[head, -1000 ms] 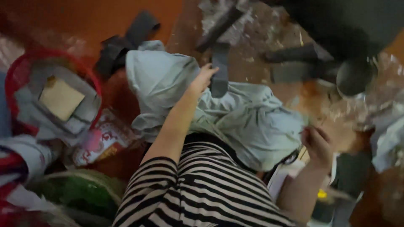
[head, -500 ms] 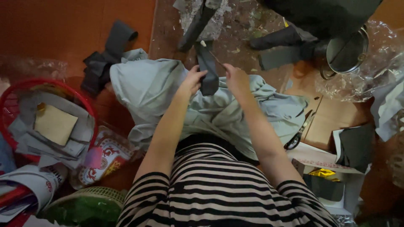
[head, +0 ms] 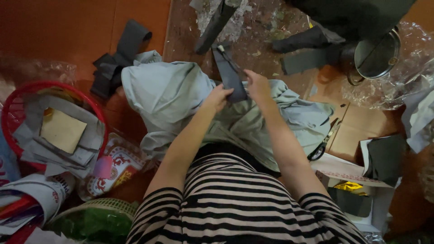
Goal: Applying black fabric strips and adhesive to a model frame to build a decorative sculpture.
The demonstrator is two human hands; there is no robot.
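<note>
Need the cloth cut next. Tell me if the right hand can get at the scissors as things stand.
Probably yes. The scissors lie uncovered on the cardboard just outside the right forearm, nothing over them. But the right hand shares the dark strip with the left hand.

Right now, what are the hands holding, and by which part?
Both hands, left hand and right hand, pinch the near end of a dark grey fabric strip over the pale grey-green cloth.

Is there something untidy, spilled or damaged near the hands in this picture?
Yes. Small scraps litter the worn floor above the hands. The scissors lie partly under the grey cloth, half hidden. Both hands, left and right, hold a dark strip. Nothing looks spilled.
</note>
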